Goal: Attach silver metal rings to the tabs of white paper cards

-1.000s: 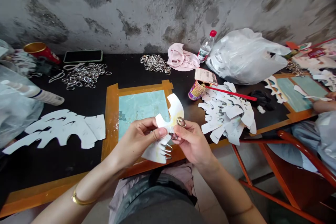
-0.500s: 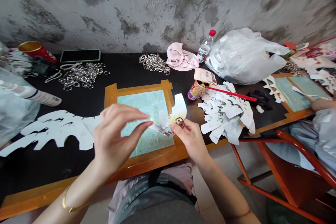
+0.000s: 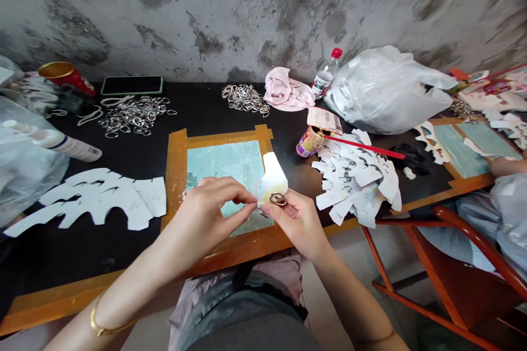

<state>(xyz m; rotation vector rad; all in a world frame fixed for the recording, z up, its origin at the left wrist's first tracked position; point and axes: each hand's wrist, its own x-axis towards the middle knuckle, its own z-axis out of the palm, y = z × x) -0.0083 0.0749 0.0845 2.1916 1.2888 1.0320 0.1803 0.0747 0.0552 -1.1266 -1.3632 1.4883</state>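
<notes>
My right hand (image 3: 298, 219) is closed around the lower part of a white cut-out piece (image 3: 275, 173), whose broad end points away from me. A small oval metal ring (image 3: 278, 199) lies at my right thumb and fingers, against the piece's yellowish, wet-looking part. My left hand (image 3: 218, 211) pinches the piece's near left end, close beside the right thumb; the fingertips hide most of that end. Both hands are over a pale green sheet (image 3: 218, 159) bordered with brown tape. To the left lie overlapping white cut-outs (image 3: 119, 197) with scalloped edges.
Two heaps of metal rings (image 3: 134, 115) lie toward the wall, with a phone (image 3: 132, 85) and a pink cloth (image 3: 288, 90). To the right stand a paper cup (image 3: 309, 141) with a red stick, piled white cut-outs (image 3: 356, 175) and a plastic bag (image 3: 382, 93). Another person's arm (image 3: 508, 167) is at far right.
My left hand has moved right and down to the right hand, closing the gap where a whitish strip and metal bits showed. The white piece has tilted slightly left.
</notes>
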